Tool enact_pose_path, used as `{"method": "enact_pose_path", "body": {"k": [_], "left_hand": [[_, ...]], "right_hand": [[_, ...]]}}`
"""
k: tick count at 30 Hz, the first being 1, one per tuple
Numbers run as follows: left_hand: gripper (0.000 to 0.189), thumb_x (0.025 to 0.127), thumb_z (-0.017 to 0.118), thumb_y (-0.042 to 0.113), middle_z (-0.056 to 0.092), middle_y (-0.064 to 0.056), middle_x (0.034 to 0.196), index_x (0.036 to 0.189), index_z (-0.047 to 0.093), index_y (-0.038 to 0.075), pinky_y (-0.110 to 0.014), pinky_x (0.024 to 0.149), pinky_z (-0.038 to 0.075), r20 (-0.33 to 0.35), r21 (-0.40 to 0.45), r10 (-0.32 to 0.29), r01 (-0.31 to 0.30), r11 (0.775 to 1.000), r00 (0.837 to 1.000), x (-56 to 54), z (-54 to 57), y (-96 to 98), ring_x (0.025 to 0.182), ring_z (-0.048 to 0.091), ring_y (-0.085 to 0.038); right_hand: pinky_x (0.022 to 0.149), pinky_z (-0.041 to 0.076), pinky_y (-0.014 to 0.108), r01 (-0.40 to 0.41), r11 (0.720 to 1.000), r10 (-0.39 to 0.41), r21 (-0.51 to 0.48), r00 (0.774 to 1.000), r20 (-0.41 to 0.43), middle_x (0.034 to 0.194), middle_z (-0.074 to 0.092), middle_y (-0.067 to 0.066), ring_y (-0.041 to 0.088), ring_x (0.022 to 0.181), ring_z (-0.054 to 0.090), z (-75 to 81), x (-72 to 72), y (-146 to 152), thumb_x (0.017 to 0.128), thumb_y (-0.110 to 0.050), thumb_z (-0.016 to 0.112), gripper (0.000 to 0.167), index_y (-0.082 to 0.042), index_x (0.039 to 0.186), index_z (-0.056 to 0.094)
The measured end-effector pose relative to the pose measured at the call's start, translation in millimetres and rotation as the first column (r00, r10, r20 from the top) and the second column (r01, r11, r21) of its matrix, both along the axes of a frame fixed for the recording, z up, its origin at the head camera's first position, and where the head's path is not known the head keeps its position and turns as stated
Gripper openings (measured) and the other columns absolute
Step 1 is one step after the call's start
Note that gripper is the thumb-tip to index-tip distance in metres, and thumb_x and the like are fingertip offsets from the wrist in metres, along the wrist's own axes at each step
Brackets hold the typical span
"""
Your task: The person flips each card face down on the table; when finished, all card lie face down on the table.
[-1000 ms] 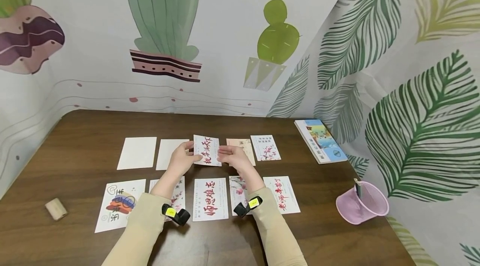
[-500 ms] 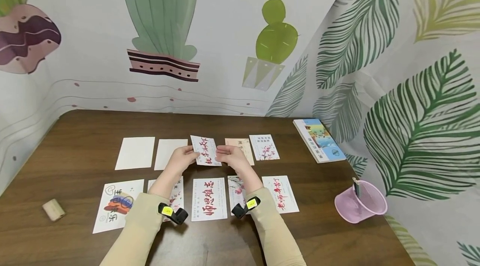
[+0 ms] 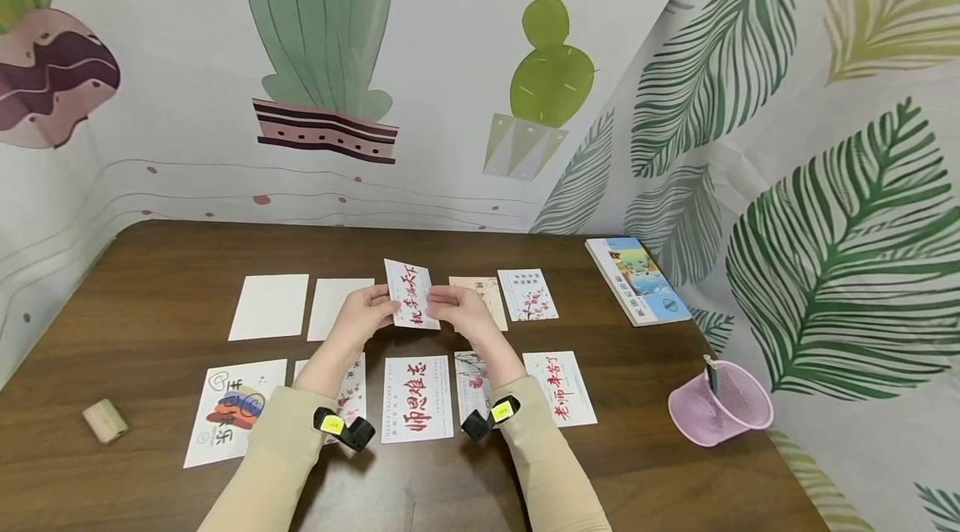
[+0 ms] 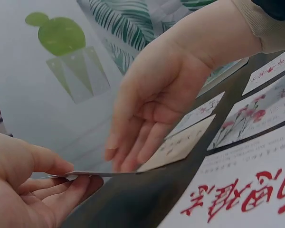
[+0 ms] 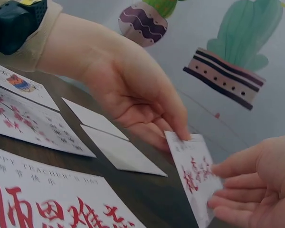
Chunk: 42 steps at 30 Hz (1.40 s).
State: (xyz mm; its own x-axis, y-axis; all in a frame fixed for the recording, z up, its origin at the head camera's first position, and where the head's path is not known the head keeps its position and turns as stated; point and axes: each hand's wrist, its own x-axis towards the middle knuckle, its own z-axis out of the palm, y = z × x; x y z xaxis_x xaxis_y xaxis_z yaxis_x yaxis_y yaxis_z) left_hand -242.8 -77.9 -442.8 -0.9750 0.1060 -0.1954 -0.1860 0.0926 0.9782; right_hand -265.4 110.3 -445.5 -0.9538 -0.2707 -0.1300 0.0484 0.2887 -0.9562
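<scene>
A small white greeting card [image 3: 411, 296] with red brush lettering is held up, tilted, above the far row of cards. My left hand [image 3: 364, 313] pinches its left edge, thumb in front and fingers behind, as the right wrist view shows. On the card's other side is my right hand [image 3: 463, 311], its fingers fairly straight and the thumb tip at the card's right edge. From the left wrist, the card [image 4: 104, 173] appears almost edge-on. A white card [image 3: 416, 399] with large red characters lies nearer, between my forearms.
Far row: two blank white cards [image 3: 268, 307], a beige card [image 3: 491, 298] and a blossom card [image 3: 528, 294]. Near row: several printed cards, including a colourful one [image 3: 236, 411]. A wooden block [image 3: 105, 421] lies left; a booklet [image 3: 637, 280] and pink mesh cup [image 3: 701, 411] stand right.
The held card has risen slightly and its far edge tips up more. My left hand keeps its grip, and the right hand stays beside the card's right edge.
</scene>
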Motion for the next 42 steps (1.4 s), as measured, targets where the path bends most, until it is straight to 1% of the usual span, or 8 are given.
{"method": "enact_pose_path", "body": {"k": [8, 15, 21, 23, 27, 30, 32, 42], "left_hand": [[0.050, 0.096, 0.058, 0.007, 0.054, -0.032, 0.133, 0.139, 0.043, -0.013, -0.043, 0.103, 0.047, -0.125, -0.023, 0.026, -0.029, 0.999, 0.992, 7.2, 15.4, 10.5, 0.124, 0.056, -0.039], [0.047, 0.090, 0.072, 0.018, 0.065, -0.022, 0.125, 0.130, 0.059, -0.002, -0.044, 0.099, 0.051, -0.226, -0.067, 0.025, -0.041, 0.997, 0.974, 11.9, 17.6, 15.8, 0.114, 0.064, -0.033], [0.048, 0.084, 0.078, 0.024, 0.069, -0.019, 0.118, 0.124, 0.065, 0.002, -0.041, 0.087, 0.057, -0.301, -0.169, 0.025, -0.080, 0.982, 0.953, 12.8, 14.2, 19.8, 0.105, 0.068, -0.032], [0.049, 0.083, 0.079, 0.024, 0.069, -0.019, 0.117, 0.124, 0.065, 0.001, -0.040, 0.085, 0.058, -0.309, -0.187, 0.024, -0.085, 0.979, 0.951, 12.5, 13.2, 21.5, 0.104, 0.068, -0.032], [0.049, 0.082, 0.080, 0.023, 0.068, -0.020, 0.116, 0.124, 0.064, 0.001, -0.038, 0.085, 0.058, -0.304, -0.192, 0.019, -0.081, 0.978, 0.953, 11.0, 11.8, 23.0, 0.103, 0.068, -0.032], [0.050, 0.083, 0.079, 0.022, 0.068, -0.019, 0.119, 0.124, 0.063, 0.000, -0.038, 0.088, 0.057, -0.300, -0.193, 0.002, -0.062, 0.979, 0.954, 10.1, 11.1, 22.4, 0.104, 0.067, -0.032], [0.050, 0.083, 0.079, 0.021, 0.067, -0.019, 0.121, 0.125, 0.063, 0.000, -0.039, 0.090, 0.056, -0.294, -0.198, -0.014, -0.047, 0.979, 0.956, 9.9, 10.6, 21.9, 0.105, 0.066, -0.032], [0.049, 0.086, 0.076, 0.019, 0.064, -0.020, 0.126, 0.128, 0.061, -0.001, -0.041, 0.091, 0.056, -0.243, -0.203, -0.069, 0.018, 0.979, 0.967, 8.5, 9.7, 17.7, 0.112, 0.065, -0.034]], "right_hand": [[0.098, 0.051, 0.034, -0.014, 0.997, 0.004, -0.078, 0.992, -0.130, 0.126, 0.065, 0.019, 0.028, 0.116, 0.063, 8.6, 4.2, -8.3, 0.095, -0.014, 0.063, 0.036, 0.003, 0.126, 0.062], [0.092, 0.055, 0.038, 0.037, 0.969, -0.066, -0.243, 0.991, -0.113, 0.119, 0.066, 0.026, 0.024, 0.102, 0.069, 10.8, 5.6, -9.5, 0.095, -0.017, 0.063, 0.038, 0.010, 0.122, 0.062], [0.084, 0.058, 0.033, 0.073, 0.964, -0.099, -0.254, 0.991, -0.090, 0.112, 0.069, 0.025, 0.025, 0.097, 0.072, 16.7, 8.6, -9.2, 0.093, -0.017, 0.067, 0.037, 0.010, 0.118, 0.064], [0.083, 0.059, 0.032, 0.086, 0.966, -0.107, -0.246, 0.991, -0.076, 0.112, 0.069, 0.026, 0.031, 0.099, 0.071, 19.3, 9.1, -8.8, 0.092, -0.015, 0.067, 0.037, 0.011, 0.118, 0.064], [0.078, 0.060, 0.032, 0.120, 0.954, -0.145, -0.275, 0.987, -0.072, 0.108, 0.070, 0.026, 0.023, 0.088, 0.073, 19.5, 7.8, -8.7, 0.091, -0.011, 0.068, 0.034, 0.013, 0.114, 0.065], [0.074, 0.060, 0.031, 0.161, 0.935, -0.194, -0.316, 0.978, -0.075, 0.099, 0.073, 0.022, 0.010, 0.074, 0.070, 17.3, 5.5, -8.5, 0.088, -0.008, 0.069, 0.031, 0.014, 0.110, 0.066], [0.071, 0.060, 0.030, 0.189, 0.929, -0.225, -0.319, 0.971, -0.078, 0.094, 0.074, 0.019, 0.009, 0.069, 0.069, 16.0, 4.2, -7.5, 0.088, -0.007, 0.070, 0.029, 0.015, 0.107, 0.067], [0.064, 0.058, 0.021, 0.293, 0.935, -0.316, -0.200, 0.944, -0.093, 0.100, 0.072, 0.025, 0.005, 0.066, 0.066, 3.9, -2.9, -1.8, 0.087, -0.007, 0.070, 0.027, 0.013, 0.106, 0.069]]}}
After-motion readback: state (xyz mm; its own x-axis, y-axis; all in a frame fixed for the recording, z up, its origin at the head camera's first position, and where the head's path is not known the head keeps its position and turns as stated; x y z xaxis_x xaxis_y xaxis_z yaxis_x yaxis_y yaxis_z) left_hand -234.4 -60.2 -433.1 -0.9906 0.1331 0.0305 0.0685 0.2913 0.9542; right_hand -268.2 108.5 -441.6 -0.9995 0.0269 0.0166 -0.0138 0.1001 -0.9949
